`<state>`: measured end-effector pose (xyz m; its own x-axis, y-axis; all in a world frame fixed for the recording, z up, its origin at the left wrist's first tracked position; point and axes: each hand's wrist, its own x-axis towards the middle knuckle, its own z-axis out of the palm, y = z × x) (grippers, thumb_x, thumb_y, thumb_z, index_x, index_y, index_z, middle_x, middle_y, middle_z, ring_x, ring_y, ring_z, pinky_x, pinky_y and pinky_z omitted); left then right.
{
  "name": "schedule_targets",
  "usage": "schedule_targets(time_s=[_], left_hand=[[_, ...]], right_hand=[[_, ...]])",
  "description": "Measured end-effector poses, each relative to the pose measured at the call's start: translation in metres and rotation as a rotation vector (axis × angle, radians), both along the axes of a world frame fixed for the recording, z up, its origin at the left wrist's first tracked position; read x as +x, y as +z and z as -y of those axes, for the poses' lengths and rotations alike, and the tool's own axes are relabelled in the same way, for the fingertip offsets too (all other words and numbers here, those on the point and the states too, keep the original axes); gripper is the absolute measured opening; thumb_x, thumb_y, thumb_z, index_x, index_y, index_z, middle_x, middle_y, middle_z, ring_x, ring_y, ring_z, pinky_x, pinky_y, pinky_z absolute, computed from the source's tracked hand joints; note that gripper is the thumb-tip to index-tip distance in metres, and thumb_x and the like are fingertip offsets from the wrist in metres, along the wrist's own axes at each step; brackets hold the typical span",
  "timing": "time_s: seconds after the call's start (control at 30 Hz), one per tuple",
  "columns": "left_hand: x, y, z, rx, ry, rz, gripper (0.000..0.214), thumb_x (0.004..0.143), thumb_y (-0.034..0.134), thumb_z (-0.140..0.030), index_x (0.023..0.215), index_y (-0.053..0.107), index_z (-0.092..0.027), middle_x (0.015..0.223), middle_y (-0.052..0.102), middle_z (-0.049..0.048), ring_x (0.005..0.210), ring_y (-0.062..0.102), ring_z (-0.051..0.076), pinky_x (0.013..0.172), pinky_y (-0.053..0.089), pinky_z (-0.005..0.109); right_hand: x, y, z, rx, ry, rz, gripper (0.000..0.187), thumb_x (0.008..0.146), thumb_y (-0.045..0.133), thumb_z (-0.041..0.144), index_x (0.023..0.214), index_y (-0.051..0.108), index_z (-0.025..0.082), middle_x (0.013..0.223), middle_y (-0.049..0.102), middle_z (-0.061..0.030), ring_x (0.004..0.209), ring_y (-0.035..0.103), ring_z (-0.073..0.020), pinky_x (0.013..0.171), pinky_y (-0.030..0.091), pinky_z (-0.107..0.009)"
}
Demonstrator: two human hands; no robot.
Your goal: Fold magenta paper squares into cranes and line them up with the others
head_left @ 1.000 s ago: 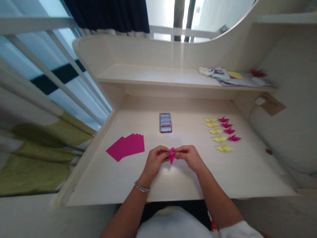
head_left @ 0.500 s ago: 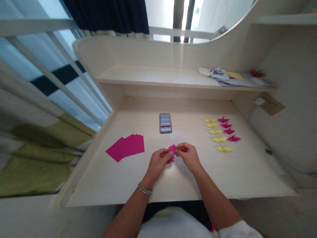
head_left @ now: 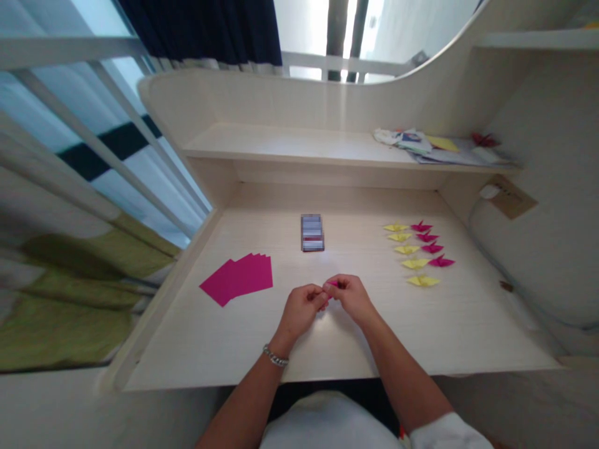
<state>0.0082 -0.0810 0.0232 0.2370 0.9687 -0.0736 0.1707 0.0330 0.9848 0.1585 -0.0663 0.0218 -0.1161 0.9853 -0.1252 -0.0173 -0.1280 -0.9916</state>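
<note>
My left hand [head_left: 302, 308] and my right hand [head_left: 352, 296] meet just above the desk [head_left: 449, 337], both pinched on a small folded magenta paper piece [head_left: 332, 284]. Only a sliver of that paper shows between the fingertips. A metal bracelet sits on my left wrist. To the left lies a fanned stack of magenta paper squares [head_left: 238, 277]. To the right stand two rows of finished folded figures, yellow ones [head_left: 412, 254] and magenta ones [head_left: 430, 244].
A small dark phone-like object [head_left: 312, 232] lies at the middle back of the desk. The upper shelf [head_left: 299, 144] holds loose papers [head_left: 430, 146] at its right end. A railing and curtain border the left side; a padded wall is on the right.
Both hands have drawn closer together and turned the magenta piece, so it went from an upright pointed shape to almost hidden between the fingers. Nothing else moved.
</note>
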Motion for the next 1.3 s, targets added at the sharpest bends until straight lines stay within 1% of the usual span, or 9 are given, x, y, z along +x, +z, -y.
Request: schedule_targets(time_s=[0.1,0.27,0.53,0.67,0.83,0.93,1.03,1.13,1.3], left_hand=[[-0.001,-0.001,-0.001,0.019,0.022,-0.036,0.023,0.081,0.054,-0.032,0.069,0.065,-0.015,0.058,0.063,0.0016,0.054,0.055,0.013,0.054,0.042,0.024],[-0.001,-0.002,-0.003,0.054,0.094,-0.115,0.023,0.08,0.056,-0.033,0.068,0.064,-0.016,0.059,0.063,0.0015,0.053,0.056,0.013,0.054,0.041,0.024],[0.0,-0.002,-0.004,0.015,0.228,-0.022,0.025,0.078,0.06,-0.038,0.075,0.065,-0.014,0.06,0.065,0.0023,0.053,0.056,0.013,0.052,0.043,0.024],[0.001,-0.003,-0.005,-0.059,0.181,0.098,0.03,0.077,0.062,-0.042,0.083,0.067,-0.014,0.065,0.068,0.0043,0.057,0.06,0.014,0.055,0.046,0.024],[0.002,0.002,-0.005,-0.11,0.119,0.082,0.029,0.076,0.062,-0.043,0.072,0.064,-0.014,0.062,0.067,0.0041,0.055,0.058,0.013,0.055,0.046,0.024],[-0.001,0.004,-0.004,-0.05,0.118,-0.004,0.029,0.077,0.061,-0.041,0.064,0.061,-0.015,0.056,0.063,0.0021,0.05,0.055,0.013,0.051,0.042,0.023],[-0.005,0.005,-0.004,-0.021,0.032,-0.082,0.028,0.077,0.06,-0.039,0.061,0.061,-0.016,0.055,0.063,0.0019,0.05,0.055,0.013,0.052,0.041,0.023],[-0.009,0.004,-0.004,-0.032,-0.026,-0.092,0.028,0.077,0.06,-0.039,0.063,0.064,-0.015,0.057,0.065,0.0025,0.052,0.057,0.014,0.054,0.042,0.024],[-0.012,0.003,-0.011,0.014,0.161,-0.059,0.025,0.074,0.065,-0.04,0.069,0.066,-0.015,0.06,0.065,0.0024,0.055,0.058,0.014,0.055,0.044,0.025]], right_hand=[[-0.003,-0.003,-0.002,-0.038,-0.009,-0.043,0.016,0.067,0.069,0.032,0.068,0.067,0.015,0.057,0.061,0.0008,0.051,0.051,-0.011,0.052,0.039,-0.024],[-0.007,-0.006,-0.007,-0.004,-0.037,-0.002,0.019,0.067,0.07,0.033,0.064,0.066,0.015,0.052,0.057,0.0016,0.047,0.045,-0.0094,0.047,0.035,-0.023],[-0.008,-0.004,-0.011,-0.052,-0.026,-0.057,0.029,0.064,0.072,0.042,0.072,0.066,0.015,0.054,0.06,0.0005,0.045,0.047,-0.0097,0.047,0.037,-0.024],[-0.008,-0.007,-0.009,-0.009,-0.117,0.011,0.029,0.066,0.07,0.043,0.065,0.062,0.015,0.046,0.053,0.0029,0.041,0.043,-0.0092,0.043,0.032,-0.023],[-0.01,-0.006,-0.006,0.036,-0.182,0.008,0.026,0.07,0.068,0.04,0.064,0.06,0.016,0.045,0.051,0.0039,0.042,0.043,-0.0091,0.043,0.032,-0.023],[-0.008,-0.001,-0.006,0.028,-0.14,-0.009,0.024,0.069,0.068,0.039,0.069,0.062,0.016,0.048,0.053,0.0035,0.043,0.043,-0.0094,0.044,0.033,-0.023],[-0.004,0.002,-0.007,0.027,-0.04,0.006,0.023,0.067,0.07,0.037,0.075,0.066,0.016,0.057,0.06,0.0008,0.048,0.048,-0.0106,0.048,0.038,-0.024],[-0.002,0.002,-0.008,0.054,-0.05,0.037,0.022,0.066,0.07,0.036,0.069,0.066,0.015,0.06,0.063,-0.001,0.053,0.052,-0.0115,0.054,0.041,-0.025],[-0.004,-0.001,-0.004,0.03,-0.156,0.013,0.025,0.069,0.069,0.039,0.071,0.067,0.015,0.06,0.063,-0.002,0.053,0.053,-0.0123,0.053,0.043,-0.025]])
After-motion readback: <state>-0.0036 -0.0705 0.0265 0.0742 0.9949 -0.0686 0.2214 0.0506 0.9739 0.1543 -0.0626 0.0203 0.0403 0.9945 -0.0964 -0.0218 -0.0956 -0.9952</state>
